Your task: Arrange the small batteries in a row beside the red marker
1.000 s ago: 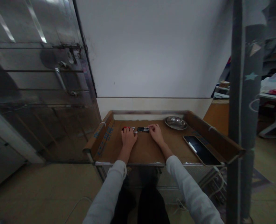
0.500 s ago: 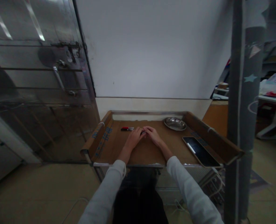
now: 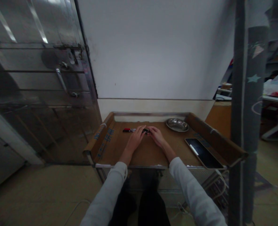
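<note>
**Two hands meeting on a dark marker at the back of a cardboard-lined worktop**

Head view: A worktop [image 3: 150, 153] is seen lined with matte brown cardboard, its side flaps folded up as low walls, inside a metal rim. A short cylindrical dark marker [image 3: 146, 130] lies near the back, mostly covered by fingers. Just to its left, a red-and-black marker [image 3: 129, 130] lies flat, untouched. A shallow, shiny round steel dish [image 3: 177, 124] stands at the back right, and a flat, glossy black tablet [image 3: 203, 152] lies along the right flap. A ribbed metal door [image 3: 40, 81] is seen to the left, and a grey post [image 3: 246, 110] blocks the right foreground. The left hand [image 3: 135, 139] and the right hand [image 3: 156, 135] are curled, fingertips pinched on the dark marker between them.
</note>
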`<state>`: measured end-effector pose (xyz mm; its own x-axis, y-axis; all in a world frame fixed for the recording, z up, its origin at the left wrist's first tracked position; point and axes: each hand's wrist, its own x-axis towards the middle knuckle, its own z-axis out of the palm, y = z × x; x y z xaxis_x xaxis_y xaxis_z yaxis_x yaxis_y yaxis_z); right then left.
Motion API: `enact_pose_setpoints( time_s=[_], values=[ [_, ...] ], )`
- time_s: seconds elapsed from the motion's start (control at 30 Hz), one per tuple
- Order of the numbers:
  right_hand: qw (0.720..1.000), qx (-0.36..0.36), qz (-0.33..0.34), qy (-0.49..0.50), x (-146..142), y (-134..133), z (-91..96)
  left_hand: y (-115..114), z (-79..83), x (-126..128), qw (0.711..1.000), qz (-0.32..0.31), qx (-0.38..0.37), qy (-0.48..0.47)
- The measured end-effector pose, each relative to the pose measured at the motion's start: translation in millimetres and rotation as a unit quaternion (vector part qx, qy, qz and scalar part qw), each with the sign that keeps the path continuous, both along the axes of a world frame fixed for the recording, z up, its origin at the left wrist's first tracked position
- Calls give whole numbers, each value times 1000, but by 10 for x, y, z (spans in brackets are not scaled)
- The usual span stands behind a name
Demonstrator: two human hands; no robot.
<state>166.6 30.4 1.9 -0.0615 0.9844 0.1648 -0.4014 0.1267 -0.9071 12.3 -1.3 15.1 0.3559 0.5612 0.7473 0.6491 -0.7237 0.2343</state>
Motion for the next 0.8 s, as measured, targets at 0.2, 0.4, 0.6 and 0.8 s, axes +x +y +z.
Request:
enact_pose_setpoints(
  time_s=[0.2, 0.4, 0.6, 0.8],
  values=[
    [998, -23, 61, -15, 5, -45, 32, -32, 34, -18, 997, 35, -10, -67],
    [997, -22, 61, -46, 34, -64, 59, -36, 61, -72, 990, 71, -8, -124],
    [999, -8, 0, -50, 37, 6, 2, 22, 10, -92, 986, 65, -20, -152],
    [967, 119, -155, -165, 108, 61, -43, 109, -141, -95, 990, -48, -128, -26]
  ],
)
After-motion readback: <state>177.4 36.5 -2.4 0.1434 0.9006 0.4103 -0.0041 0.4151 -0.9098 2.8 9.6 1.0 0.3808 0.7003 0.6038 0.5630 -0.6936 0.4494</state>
